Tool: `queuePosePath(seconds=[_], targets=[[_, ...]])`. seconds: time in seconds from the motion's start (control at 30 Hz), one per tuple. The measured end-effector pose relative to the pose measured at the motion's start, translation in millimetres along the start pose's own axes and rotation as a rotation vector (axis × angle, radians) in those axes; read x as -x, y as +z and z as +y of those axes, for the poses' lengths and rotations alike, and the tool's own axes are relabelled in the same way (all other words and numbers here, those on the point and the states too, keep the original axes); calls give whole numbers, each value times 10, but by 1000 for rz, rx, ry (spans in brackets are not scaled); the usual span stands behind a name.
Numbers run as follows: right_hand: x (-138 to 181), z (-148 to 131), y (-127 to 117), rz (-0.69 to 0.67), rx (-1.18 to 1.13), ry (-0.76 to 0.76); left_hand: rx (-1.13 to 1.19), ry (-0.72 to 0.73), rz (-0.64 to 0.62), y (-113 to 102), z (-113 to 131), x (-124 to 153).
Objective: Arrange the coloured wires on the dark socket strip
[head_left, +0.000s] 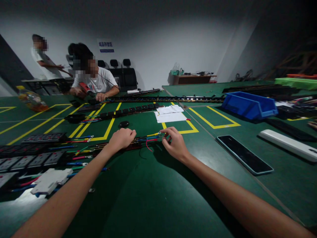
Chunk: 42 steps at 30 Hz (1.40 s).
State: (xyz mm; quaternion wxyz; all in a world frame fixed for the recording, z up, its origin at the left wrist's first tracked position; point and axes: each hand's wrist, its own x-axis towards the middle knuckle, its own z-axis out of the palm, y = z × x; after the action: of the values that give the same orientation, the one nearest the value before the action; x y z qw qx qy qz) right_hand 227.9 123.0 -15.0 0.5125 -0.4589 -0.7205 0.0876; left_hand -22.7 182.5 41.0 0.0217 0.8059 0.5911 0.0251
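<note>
My left hand (122,138) is closed over a bundle of coloured wires (140,141) lying on the green table. Its fingers hide part of the bundle. From the hand, wire ends fan out to the right, among them a yellow-sleeved wire with a ring terminal (158,133) and a thin red wire (148,145). My right hand (175,142) is at these ends, index fingertip at the ring terminal, with the thumb lower and apart. Whether the fingertip presses on the terminal is hard to see. A small black round object (123,124) lies just beyond my left hand.
Black socket strips (37,160) with terminal-ended wires lie at left, beside a white plastic piece (51,180). White paper (170,116) lies ahead. A phone (244,153), white case (288,144) and blue bin (249,105) are at right. Across the table, a person (96,81) holds a red tool.
</note>
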Motion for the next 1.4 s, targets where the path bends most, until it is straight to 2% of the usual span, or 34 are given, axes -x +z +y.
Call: queuePosePath(seconds=[0.17,0.57,1.0,1.17,1.4], targets=[[-2,-13,-11,15,10,-15,-11,8,5,11,-14,-21],[6,22,2,-35,79,79,-2,7,4,5,-17,-16],[0,-25,-24,7,-15,-55,-9,-3,-4,-5,-6,-10],[7,34,5,13,37,-7,-21,6,9,20,-22,-21],[20,115,30,-87,181,102,-4,7,8,24,-29,-18]])
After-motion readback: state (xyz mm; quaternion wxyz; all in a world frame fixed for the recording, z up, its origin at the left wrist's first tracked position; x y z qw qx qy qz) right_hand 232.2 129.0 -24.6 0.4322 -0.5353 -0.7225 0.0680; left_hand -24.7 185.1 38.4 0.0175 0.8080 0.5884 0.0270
